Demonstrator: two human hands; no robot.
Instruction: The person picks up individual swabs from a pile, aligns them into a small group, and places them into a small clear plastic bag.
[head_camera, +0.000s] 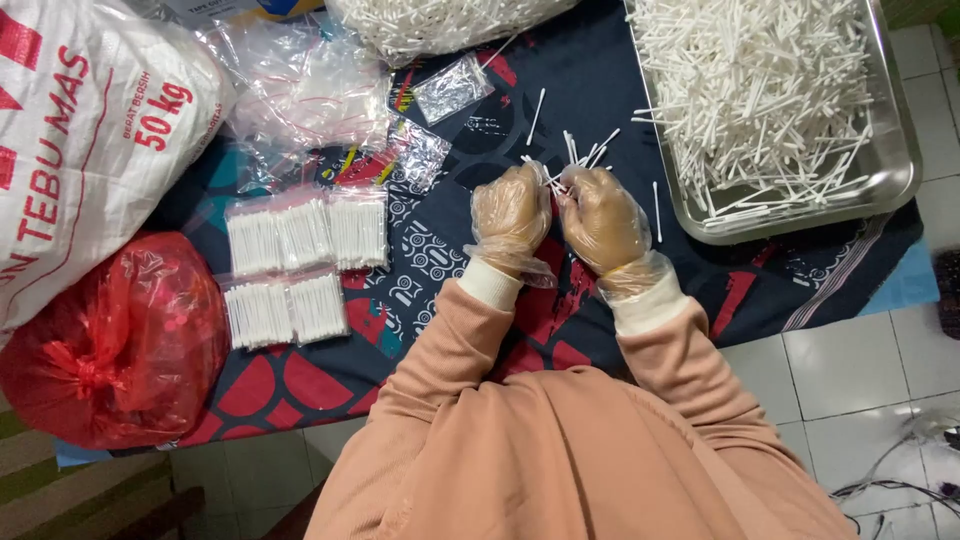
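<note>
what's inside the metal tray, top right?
The metal tray holds a loose heap of white cotton swabs, piled thickest toward the far side. The heap covers most of the tray floor, so anything beneath it cannot be seen. The tray's far end is cut off by the frame.

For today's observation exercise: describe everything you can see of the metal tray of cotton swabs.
The metal tray is a shiny, rectangular steel pan with rounded corners and a raised rim. It sits flat at the upper right on the patterned dark cloth, partly cut off by the frame's top edge. A loose heap of white cotton swabs fills it. Neither gloved hand touches it.
</note>
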